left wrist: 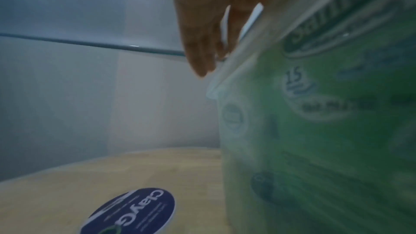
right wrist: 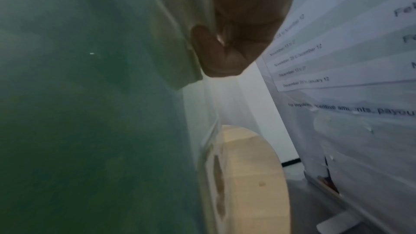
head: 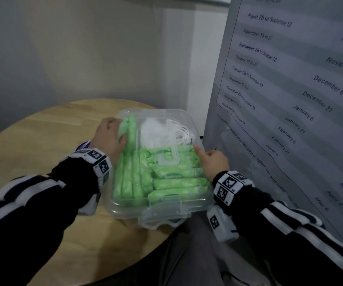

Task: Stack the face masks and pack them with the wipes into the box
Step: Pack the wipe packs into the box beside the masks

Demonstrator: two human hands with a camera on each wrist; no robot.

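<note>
Lidded clear box (head: 125,211) holds wipes (head: 174,182) (masks (head: 156,131), seemingly).

Seen from low beside the clear box (left wrist: 227,124), the left hand (left wrist: 209,29) reaches from the top of the frame, its fingers (left wrist: 200,63) pointing down and lying against the box's upper rim. Through the blurred plastic wall show green wipes packs (left wrist: 326,113), one printed with the number 15. The box stands on the pale wooden bench (left wrist: 67,181). A round dark blue sticker (left wrist: 133,213) with white lettering lies flat on the bench, near the box. Grey walls stand behind.
</note>
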